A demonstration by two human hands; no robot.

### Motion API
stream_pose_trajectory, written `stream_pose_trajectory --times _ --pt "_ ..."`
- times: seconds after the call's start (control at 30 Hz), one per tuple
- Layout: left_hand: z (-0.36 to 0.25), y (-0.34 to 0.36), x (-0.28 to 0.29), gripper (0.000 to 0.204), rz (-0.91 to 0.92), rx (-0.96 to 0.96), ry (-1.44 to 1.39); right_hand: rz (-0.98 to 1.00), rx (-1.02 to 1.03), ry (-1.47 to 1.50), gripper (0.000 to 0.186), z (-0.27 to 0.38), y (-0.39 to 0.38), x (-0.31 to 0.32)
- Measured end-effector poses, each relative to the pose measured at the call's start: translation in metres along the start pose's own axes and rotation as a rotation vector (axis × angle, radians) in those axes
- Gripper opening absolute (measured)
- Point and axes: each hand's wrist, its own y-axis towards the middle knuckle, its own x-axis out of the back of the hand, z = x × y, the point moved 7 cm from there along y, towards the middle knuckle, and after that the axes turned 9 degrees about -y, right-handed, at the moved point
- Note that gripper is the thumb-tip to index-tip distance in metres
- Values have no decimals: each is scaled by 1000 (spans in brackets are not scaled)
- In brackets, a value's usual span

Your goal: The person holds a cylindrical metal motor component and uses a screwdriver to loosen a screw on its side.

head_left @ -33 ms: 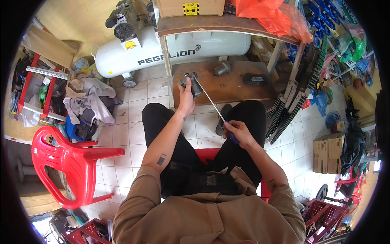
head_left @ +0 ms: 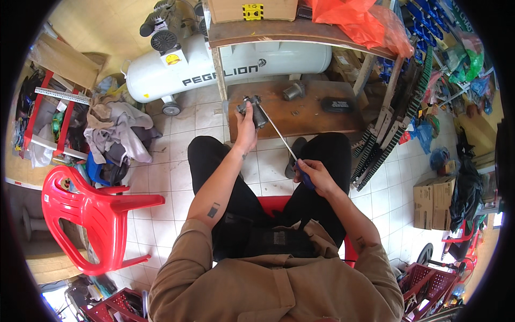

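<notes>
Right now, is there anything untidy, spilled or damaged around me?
No spill is visible, and the metal part in your left hand shows no clear damage. Small loose bits lie on the brown wooden board; at left, greyish cloths lie crumpled, not folded. Both look untidy.

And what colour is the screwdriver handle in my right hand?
The screwdriver handle is dark blue, slightly purplish, seen in the head view.

I have a dark grey cylindrical metal part (head_left: 260,116) held at a tilt; a long screwdriver (head_left: 284,141) with slim silver metal shaft and dark blue handle slants toward it, though I can't tell whether its tip touches
</notes>
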Motion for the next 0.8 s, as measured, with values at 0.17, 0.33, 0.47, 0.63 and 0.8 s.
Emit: stream_pose_trajectory --times 0.17,0.33,0.47,0.63,0.8 --pt "4 -2 2 59 -39 21 -8 57 -80 118 34 13 -8 -4" --pt "3 -5 -4 59 -30 22 14 -41 56 -152 29 18 -9 -1" --pt "3 -4 -4 57 -21 28 16 13 -16 -6 26 4 -4 0" --pt "3 -4 -2 56 -23 24 42 73 -108 141 26 -1 -1 -3" --pt "3 -6 -3 58 -24 34 31 -5 13 -103 26 17 -8 0"
